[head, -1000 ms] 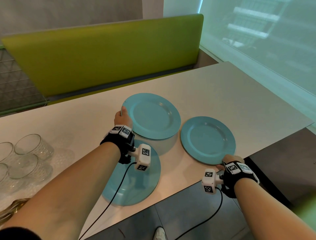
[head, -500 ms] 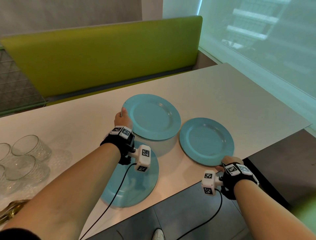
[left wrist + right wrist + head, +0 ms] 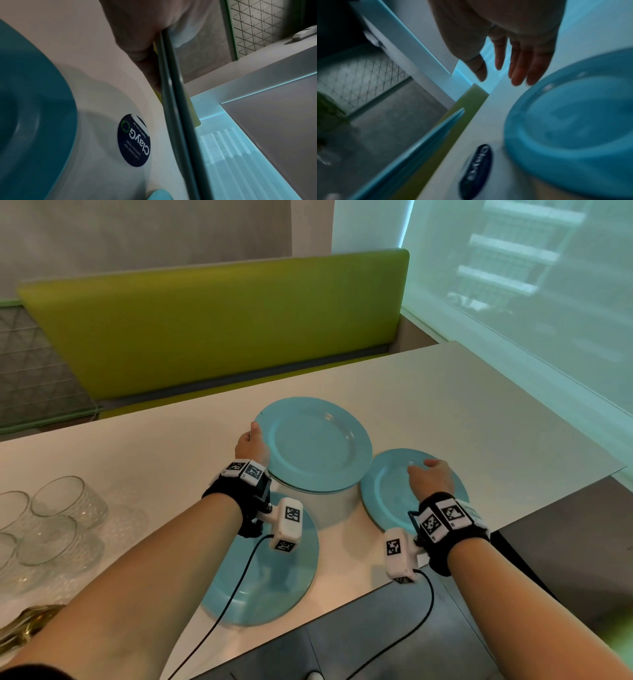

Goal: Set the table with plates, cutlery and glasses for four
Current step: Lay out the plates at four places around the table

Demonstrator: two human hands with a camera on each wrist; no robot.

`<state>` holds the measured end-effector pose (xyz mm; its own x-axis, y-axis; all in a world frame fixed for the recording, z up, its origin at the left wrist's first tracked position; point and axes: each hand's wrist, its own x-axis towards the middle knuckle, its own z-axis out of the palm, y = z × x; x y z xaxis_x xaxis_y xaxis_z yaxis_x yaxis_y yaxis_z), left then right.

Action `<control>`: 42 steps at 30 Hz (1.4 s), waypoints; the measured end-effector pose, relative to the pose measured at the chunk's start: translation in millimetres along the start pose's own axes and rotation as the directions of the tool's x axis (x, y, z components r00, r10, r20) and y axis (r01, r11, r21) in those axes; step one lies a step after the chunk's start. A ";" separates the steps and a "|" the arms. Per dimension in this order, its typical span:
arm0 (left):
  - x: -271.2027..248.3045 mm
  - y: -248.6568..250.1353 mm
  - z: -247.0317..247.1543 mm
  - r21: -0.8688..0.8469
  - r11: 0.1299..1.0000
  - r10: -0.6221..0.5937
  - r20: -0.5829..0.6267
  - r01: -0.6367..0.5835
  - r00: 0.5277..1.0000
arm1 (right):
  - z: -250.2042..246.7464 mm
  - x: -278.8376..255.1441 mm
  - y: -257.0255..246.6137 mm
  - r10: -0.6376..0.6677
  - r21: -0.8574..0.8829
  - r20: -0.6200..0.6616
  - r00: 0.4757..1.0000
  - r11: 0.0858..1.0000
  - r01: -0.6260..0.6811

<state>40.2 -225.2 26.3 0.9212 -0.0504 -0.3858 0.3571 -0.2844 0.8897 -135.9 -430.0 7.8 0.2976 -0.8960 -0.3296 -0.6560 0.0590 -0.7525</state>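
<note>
right hand (image 3: 513, 44) fingers straight | blue plate (image 3: 573, 128) below | blurred

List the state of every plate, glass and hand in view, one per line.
Held plates: two stacked, lifted off the table, gripped at the left rim.
Right plate: flat on the table.
Near plate: flat at the table edge.
Glasses: clustered, unplaced.
Left hand: gripping the held plates.
Right hand: open, fingers straight, above the right plate.
</note>
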 end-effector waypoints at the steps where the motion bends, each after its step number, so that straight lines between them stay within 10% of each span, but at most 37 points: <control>1: -0.2 2.5 -2.1 -0.017 1.000 -0.010 0.014 0.010 1.000 | 10.3 -1.0 -9.0 -0.008 0.051 0.074 0.997 0.999 0.004; 6: 14.5 6.4 -14.1 -0.013 1.000 -0.013 0.070 0.014 0.997 | 49.1 -21.3 -45.1 -0.033 0.190 0.334 0.942 0.981 -0.033; 16: 65.4 11.5 -51.7 -0.194 0.965 -0.157 0.112 0.176 0.981 | 103.1 -38.7 -88.5 -0.032 0.213 0.219 0.975 0.977 -0.016; 25: 122.0 -12.7 -84.3 -0.111 0.978 -0.157 0.149 0.175 0.976 | 143.3 -52.8 -109.9 0.094 0.250 0.397 0.913 0.946 -0.206; 42: 185.0 -41.1 -132.8 -0.052 0.966 -0.257 -0.148 0.252 0.955 | 146.4 -19.1 -128.9 0.114 0.269 0.233 0.966 0.947 -0.177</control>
<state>216.5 -95.7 -49.2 0.8108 0.1666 -0.5611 0.5853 -0.2380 0.7751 44.4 -356.1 27.6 0.3744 -0.7557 -0.5373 -0.4868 0.3330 -0.8076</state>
